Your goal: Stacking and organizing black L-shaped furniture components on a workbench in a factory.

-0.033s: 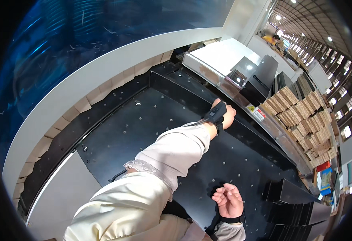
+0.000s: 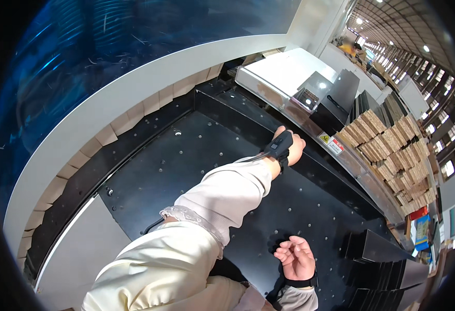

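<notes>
My left arm stretches forward across a black machine table [image 2: 186, 160] dotted with small round studs. My left hand [image 2: 292, 147], with a dark device strapped at its wrist, is closed over the upper edge of a long black board [image 2: 331, 185] standing on edge; its fingertips are partly hidden. Nearer to me, my right hand [image 2: 296, 259] is palm up above the table, fingers apart and loosely curled, holding nothing. To its right lies a stack of black boards [image 2: 388, 246].
A blue glossy panel [image 2: 149, 31] with a pale frame and hanging strips curves along the far left. Beyond the long board stand a white cover [image 2: 284, 70] and stacked chipboard strips [image 2: 388, 150]. A pale grey panel [image 2: 82, 254] lies at the near left.
</notes>
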`<state>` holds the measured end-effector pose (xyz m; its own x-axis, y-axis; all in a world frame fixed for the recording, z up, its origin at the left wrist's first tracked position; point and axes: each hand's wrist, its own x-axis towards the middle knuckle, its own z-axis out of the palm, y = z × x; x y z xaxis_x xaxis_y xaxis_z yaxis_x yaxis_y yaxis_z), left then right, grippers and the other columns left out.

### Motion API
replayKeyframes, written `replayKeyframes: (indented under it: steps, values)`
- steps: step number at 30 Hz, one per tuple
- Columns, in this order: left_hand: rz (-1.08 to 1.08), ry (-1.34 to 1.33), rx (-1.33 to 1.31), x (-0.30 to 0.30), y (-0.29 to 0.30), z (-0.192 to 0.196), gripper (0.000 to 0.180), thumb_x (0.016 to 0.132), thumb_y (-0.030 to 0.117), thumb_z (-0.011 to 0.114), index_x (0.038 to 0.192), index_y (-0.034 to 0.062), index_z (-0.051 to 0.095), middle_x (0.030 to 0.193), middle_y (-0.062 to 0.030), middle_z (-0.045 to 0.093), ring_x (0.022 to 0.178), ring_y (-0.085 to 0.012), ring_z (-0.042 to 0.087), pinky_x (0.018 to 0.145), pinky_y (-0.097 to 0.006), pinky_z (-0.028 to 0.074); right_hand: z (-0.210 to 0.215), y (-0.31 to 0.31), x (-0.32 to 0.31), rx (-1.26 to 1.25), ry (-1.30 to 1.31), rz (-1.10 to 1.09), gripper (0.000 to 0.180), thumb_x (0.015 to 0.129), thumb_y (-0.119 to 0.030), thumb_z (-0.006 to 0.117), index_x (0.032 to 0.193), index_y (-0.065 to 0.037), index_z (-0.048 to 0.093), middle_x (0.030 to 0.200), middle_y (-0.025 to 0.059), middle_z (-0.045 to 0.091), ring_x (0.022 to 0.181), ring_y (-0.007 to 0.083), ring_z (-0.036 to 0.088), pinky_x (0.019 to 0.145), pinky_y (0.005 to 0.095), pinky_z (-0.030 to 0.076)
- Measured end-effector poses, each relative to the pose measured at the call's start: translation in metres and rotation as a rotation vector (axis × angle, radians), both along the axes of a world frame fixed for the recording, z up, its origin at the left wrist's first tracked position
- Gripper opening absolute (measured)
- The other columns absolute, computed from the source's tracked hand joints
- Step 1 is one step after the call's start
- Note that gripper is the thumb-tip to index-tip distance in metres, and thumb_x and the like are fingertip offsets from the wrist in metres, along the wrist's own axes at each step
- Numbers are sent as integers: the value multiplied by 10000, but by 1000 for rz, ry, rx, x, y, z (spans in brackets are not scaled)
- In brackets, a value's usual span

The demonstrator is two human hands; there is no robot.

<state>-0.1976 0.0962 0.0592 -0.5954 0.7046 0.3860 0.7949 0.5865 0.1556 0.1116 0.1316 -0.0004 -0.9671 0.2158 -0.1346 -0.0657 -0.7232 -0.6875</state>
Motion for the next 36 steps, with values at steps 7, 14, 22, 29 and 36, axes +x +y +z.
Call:
replayKeyframes:
  steps: [7, 14, 22, 29, 36]
  values:
    - [18, -15, -71, -9, 13, 0, 218, 820, 151, 515, 952, 145, 687, 924, -81, 676, 947, -245, 629, 825, -401, 456, -1, 1, 0, 23, 10, 0, 255, 925, -88, 486, 1150, 27, 520, 1008, 233, 624, 890, 339, 654, 804, 446, 556]
    - [15, 42, -262, -36, 40, -20, 247, 826, 147, 507, 943, 69, 709, 963, -144, 677, 921, -305, 649, 840, -401, 488, -3, 3, 0, -32, 52, 47, 248, 946, -57, 438, 1168, 19, 517, 1052, 225, 620, 934, 324, 647, 847, 426, 537]
    - [-295, -138, -57, 34, 4, -49, 582, 785, 412, 635, 1271, 117, 507, 1334, -127, 460, 1306, -295, 349, 1048, -545, 261, -2, 5, 1, -23, 50, 63, 242, 940, -88, 483, 1161, 2, 519, 1053, 195, 627, 923, 297, 651, 850, 404, 527]
    - [-336, -42, -42, 24, 14, -75, 579, 806, 440, 609, 1305, 176, 480, 1408, -78, 411, 1351, -252, 300, 1065, -586, 192, -1, 4, 3, 11, -25, 36, 243, 941, -77, 486, 1176, -34, 531, 1047, 142, 631, 917, 229, 637, 835, 338, 515]
    - [-219, -77, -15, 7, 39, -75, 541, 842, 436, 593, 1313, 190, 486, 1401, -63, 422, 1338, -252, 319, 1056, -594, 179, 2, 5, 4, 3, -27, 51, 223, 953, -51, 460, 1162, -37, 535, 1050, 123, 622, 924, 204, 631, 839, 317, 514]
